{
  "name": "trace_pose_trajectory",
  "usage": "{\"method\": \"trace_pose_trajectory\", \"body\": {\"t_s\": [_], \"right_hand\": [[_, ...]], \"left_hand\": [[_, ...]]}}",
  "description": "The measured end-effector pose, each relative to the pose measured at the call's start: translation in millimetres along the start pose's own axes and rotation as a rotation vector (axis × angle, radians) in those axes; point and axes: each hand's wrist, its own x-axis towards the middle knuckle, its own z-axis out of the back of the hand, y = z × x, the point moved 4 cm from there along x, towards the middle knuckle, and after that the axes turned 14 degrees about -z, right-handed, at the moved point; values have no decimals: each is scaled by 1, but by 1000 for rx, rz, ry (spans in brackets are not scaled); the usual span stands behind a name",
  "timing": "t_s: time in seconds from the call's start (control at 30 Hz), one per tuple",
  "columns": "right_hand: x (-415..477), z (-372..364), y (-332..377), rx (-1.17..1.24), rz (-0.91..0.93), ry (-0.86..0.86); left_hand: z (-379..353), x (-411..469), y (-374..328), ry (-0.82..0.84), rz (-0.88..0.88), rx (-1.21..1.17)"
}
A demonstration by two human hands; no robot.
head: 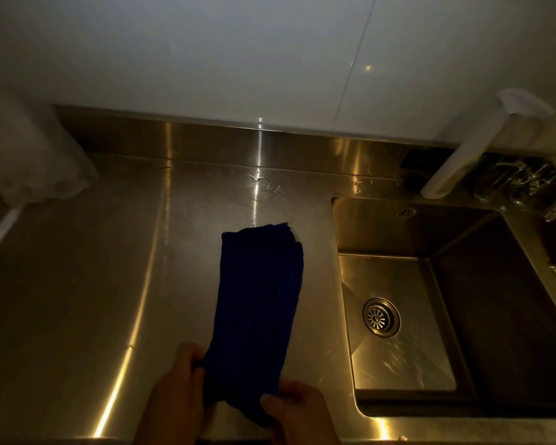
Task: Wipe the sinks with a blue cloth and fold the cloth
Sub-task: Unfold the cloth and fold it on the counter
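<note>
Head view: the left hand (174, 390) and right hand (297, 409) sit close together at the near counter edge, each pinching a near corner of the blue cloth (259, 303) — thumbs on top. That cloth lies as a long, narrow folded strip stretching away from the hands over the steel counter (87, 284), just left of the sink (395, 319). A round drain (381, 317) sits in the sink floor. Water droplets (267, 186) glint on the counter beyond the cloth's far end — near the backsplash.
</note>
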Motion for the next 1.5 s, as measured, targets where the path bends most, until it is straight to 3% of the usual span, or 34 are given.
{"method": "trace_pose_trajectory", "body": {"t_s": [0.17, 0.27, 0.4, 0.57, 0.7, 0.87, 1.03, 1.1, 1.2, 1.3, 1.33, 1.37, 1.4, 1.43, 1.5], "right_hand": [[-5, -3, -1, -569, 362, -355], [-5, -9, -6, -585, 405, -309], [-4, -20, -5, -395, 297, -181], [0, -21, 1, 48, 187, -37], [1, -8, 4, 177, 65, 143], [6, 29, 10, 104, -49, 330], [12, 61, -6, -120, -41, 43], [13, 61, -7, -160, -69, 93], [14, 59, -5, -490, -76, 73], [18, 48, 21, -787, 103, -227], [12, 43, 34, -903, 269, -328], [7, 38, 47, -888, 501, -420], [1, 30, 64, -816, 686, -478], [1, 22, 79, -709, 853, -511], [11, -5, 113, -721, 1015, -535]], "left_hand": [[-4, -7, 3, 29, 5, -83], [-10, -7, 1, 86, -20, -56], [-10, -4, 7, -2, -13, -105], [-14, -4, 19, -68, 102, -436], [-11, -3, 21, -128, 139, -574], [-7, -11, 15, -126, 92, -538], [-10, -26, 5, 105, 19, -274], [-18, -22, -2, 292, 47, -155], [-24, -25, 14, 268, 176, -135], [-21, -22, 3, 446, 156, -25], [-21, -17, 8, 445, 164, 42], [-15, -14, 11, 305, 157, 50], [-8, -8, 11, 152, 52, 50], [-6, -2, -3, 160, -82, 79], [-14, 9, -23, 237, -373, 238]]}}
